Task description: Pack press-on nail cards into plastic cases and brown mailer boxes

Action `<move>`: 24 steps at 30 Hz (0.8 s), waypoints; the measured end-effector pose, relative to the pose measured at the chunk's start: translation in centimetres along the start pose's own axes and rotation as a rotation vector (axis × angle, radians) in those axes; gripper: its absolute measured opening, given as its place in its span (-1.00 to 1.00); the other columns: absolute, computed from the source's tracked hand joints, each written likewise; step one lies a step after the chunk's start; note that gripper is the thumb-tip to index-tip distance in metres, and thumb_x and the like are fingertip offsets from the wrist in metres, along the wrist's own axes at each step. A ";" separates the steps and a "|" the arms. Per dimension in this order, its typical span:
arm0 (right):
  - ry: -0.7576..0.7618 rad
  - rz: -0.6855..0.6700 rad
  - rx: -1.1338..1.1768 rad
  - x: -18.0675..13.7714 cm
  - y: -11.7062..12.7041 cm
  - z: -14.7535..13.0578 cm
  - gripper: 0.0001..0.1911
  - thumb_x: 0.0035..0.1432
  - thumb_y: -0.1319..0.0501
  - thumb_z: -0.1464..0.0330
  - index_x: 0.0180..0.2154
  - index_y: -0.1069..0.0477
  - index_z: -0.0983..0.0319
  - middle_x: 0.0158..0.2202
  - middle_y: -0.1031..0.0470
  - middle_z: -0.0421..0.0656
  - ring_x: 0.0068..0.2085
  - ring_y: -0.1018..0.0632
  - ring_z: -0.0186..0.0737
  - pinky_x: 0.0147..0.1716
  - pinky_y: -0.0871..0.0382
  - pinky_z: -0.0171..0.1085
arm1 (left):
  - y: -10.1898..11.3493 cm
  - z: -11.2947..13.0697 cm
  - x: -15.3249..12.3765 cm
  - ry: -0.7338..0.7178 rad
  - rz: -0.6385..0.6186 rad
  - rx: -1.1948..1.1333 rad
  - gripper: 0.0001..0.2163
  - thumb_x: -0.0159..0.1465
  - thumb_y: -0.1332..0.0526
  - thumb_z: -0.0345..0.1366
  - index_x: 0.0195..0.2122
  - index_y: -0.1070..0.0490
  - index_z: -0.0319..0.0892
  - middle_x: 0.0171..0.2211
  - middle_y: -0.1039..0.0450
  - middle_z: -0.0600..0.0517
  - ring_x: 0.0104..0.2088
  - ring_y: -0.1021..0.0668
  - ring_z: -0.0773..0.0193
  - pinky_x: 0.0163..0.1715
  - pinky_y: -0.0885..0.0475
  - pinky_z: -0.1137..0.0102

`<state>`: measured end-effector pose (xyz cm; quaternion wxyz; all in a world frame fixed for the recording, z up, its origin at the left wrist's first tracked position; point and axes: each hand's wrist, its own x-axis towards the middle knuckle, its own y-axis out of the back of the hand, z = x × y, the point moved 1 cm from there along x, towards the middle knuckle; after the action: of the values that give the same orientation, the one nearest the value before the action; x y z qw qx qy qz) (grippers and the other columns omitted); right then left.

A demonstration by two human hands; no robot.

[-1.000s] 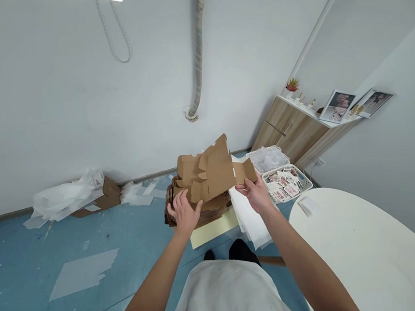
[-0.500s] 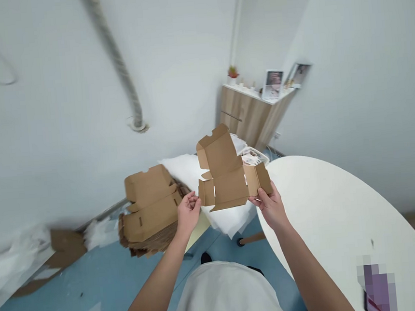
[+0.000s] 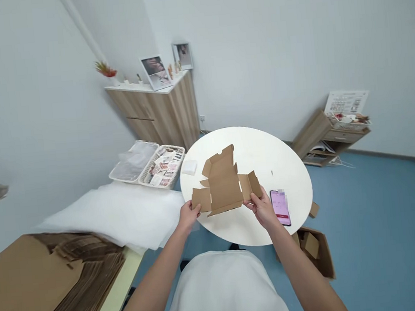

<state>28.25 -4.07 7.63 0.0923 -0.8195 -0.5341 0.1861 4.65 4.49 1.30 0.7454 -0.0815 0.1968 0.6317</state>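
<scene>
Fingers of both hands pinched on a flat box blank [image 3: 224,185]: left hand [image 3: 188,216] gripping the blank's left flap, right hand [image 3: 262,208] gripping its right flap. Held unfolded and tilted over the near part of a round white table [image 3: 288,167], lid panel pointing away, notched edge uppermost.

Largest to smallest around it: blue floor [image 3: 380,218] to the right. Stack of more cardboard blanks [image 3: 52,285] at lower left, beside a heap of white sheets [image 3: 118,214]. Wooden cabinet [image 3: 160,113] against the far wall, topped with framed pictures [image 3: 155,73] and a small plant [image 3: 104,69]. Low wooden shelf [image 3: 331,132] by the right wall, printed sheet leaning on top. Two white baskets [image 3: 146,163] between cabinet and table, one filled with small printed packets. Open carton [image 3: 317,252] on the floor under the table's near right edge. Phone [image 3: 280,207] lying flat on the table just right of the right hand, screen lit. Small white pad [image 3: 189,167] at the table's left edge.
</scene>
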 end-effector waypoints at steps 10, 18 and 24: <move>-0.030 0.198 -0.565 0.7 11.5 5.5 -0.43 0.07 -0.02 0.17 0.11 -0.09 0.21 -0.09 -0.37 -0.05 -0.12 -0.42 -0.19 -0.10 -0.28 -0.14 | -7.1 -1.7 0.2 -0.190 0.079 0.515 -0.80 0.06 -0.10 -0.25 -0.32 -0.38 -0.21 -0.36 -0.48 -0.01 -0.36 -0.49 0.23 -0.39 -0.33 0.40; -0.060 0.200 -0.640 0.4 11.7 7.4 -0.54 0.09 0.05 0.25 0.02 -0.25 0.21 -0.04 -0.35 -0.06 -0.06 -0.39 -0.16 -0.07 -0.25 -0.17 | -8.0 -1.5 0.9 -0.163 0.097 0.703 -0.81 0.09 -0.07 -0.26 -0.32 -0.37 -0.19 -0.38 -0.47 0.00 -0.39 -0.47 0.25 -0.41 -0.32 0.42; -0.073 0.140 -0.597 1.1 11.2 8.9 -0.60 0.03 0.01 0.36 -0.06 -0.30 0.22 -0.17 -0.42 -0.11 -0.28 -0.49 -0.25 -0.27 -0.37 -0.24 | -7.7 -2.1 2.4 -0.140 0.054 0.675 -0.80 0.11 -0.09 -0.26 -0.27 -0.38 -0.18 -0.33 -0.48 0.00 -0.35 -0.49 0.26 -0.35 -0.35 0.41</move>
<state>34.47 -8.09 -4.63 -0.1849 -0.8379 -0.5105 0.0564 12.03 4.46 -2.51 0.7251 0.2186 0.3453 0.5543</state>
